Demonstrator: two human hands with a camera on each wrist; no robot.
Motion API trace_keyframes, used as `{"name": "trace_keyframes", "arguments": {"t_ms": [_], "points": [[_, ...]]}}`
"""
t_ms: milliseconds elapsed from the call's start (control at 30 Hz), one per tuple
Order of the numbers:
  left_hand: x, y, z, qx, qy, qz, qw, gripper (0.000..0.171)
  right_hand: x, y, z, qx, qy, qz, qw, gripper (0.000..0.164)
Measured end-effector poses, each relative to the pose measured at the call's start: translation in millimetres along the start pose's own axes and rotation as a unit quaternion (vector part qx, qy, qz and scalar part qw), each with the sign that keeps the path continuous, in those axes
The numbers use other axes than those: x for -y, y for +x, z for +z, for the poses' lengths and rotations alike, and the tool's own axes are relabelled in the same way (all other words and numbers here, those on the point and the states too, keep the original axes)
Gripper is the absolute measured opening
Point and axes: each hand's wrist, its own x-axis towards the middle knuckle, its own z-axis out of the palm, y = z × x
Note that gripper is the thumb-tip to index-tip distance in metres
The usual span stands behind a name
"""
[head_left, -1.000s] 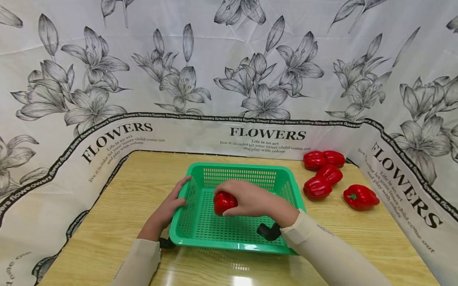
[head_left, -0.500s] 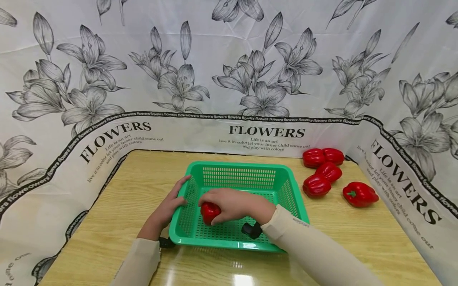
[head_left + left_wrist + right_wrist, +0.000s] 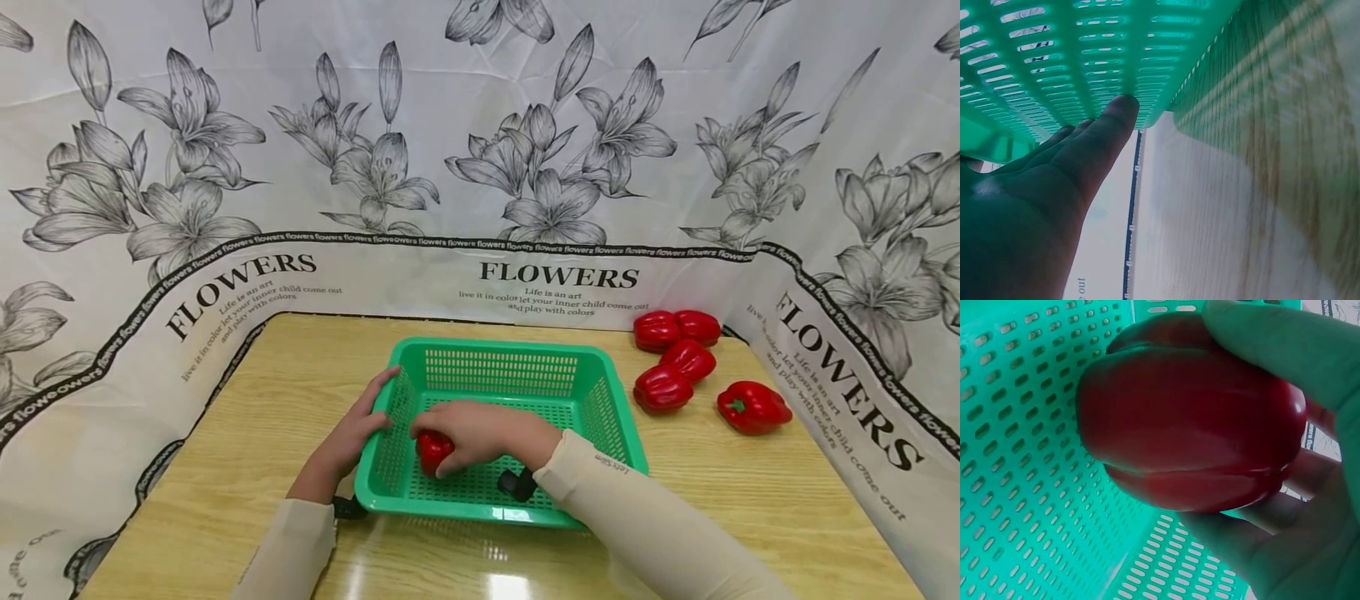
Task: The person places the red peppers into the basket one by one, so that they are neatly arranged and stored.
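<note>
A green plastic basket (image 3: 510,515) with slotted walls stands on the wooden table. My left hand (image 3: 348,442) holds its left side, the thumb over the rim; in the left wrist view the fingers (image 3: 1100,147) lie along the outer wall. Inside the basket, towards its left end, my right hand (image 3: 476,433) grips a red bell pepper (image 3: 432,454) from above. The right wrist view shows that bell pepper (image 3: 1191,419) lying sideways between thumb and fingers, close to the slotted wall. Whether it touches the basket's floor, I cannot tell.
To the basket's right lie several more red bell peppers: one pepper (image 3: 663,389) near the rim, others behind it, and a separate pepper (image 3: 753,407) farther right. A white flower-printed cloth (image 3: 558,287) borders the table (image 3: 247,417) at the back and sides.
My right hand has moved left and towards me inside the basket, carrying the red bell pepper lower. My left hand has stayed on the basket's left side.
</note>
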Motion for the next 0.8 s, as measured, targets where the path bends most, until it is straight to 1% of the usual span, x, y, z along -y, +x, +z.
{"name": "trace_keyframes", "arguments": {"t_ms": [167,267,400,633,800], "points": [[-1.0,0.9,-0.5,0.005,0.003,0.004,1.0,0.081,1.0,0.8,-0.2,-0.005,0.001,-0.001,1.0,0.054],[-0.8,0.7,-0.6,0.009,0.003,0.006,0.9999,0.081,1.8,0.9,-0.4,-0.005,0.008,-0.002,1.0,0.052],[-1.2,0.2,-0.1,0.005,0.001,0.002,1.0,0.081,2.9,0.8,-1.5,-0.008,0.016,-0.01,1.0,0.045],[-1.1,0.8,-0.6,0.002,-0.007,-0.002,1.0,0.081,6.2,-1.1,-9.0,-0.026,-0.012,-0.036,0.999,0.039],[-0.3,0.7,-1.1,0.004,-0.002,-0.001,1.0,0.081,6.9,-3.7,-15.4,-0.02,-0.024,-0.032,0.999,0.036]]}}
